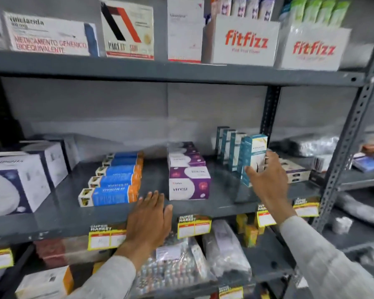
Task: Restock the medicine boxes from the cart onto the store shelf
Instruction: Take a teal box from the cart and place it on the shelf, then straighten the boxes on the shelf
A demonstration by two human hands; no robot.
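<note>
On the grey middle shelf (181,210) a tall teal-and-white medicine box (252,154) stands upright at the front of a row of like boxes (227,145). My right hand (266,180) grips this front box from its right side. Flat on the shelf's front edge rests my left hand (149,219), fingers apart and holding nothing. It lies between a row of blue-and-orange boxes (115,180) and a stack of purple-and-white boxes (189,182). The cart is out of sight.
Large white boxes (24,175) fill the shelf's left end. The upper shelf carries white cartons, two of them marked "fitfizz" (244,39). Bagged blister packs (175,264) lie on the shelf below. A perforated steel upright (350,134) stands to the right, with more packets behind it.
</note>
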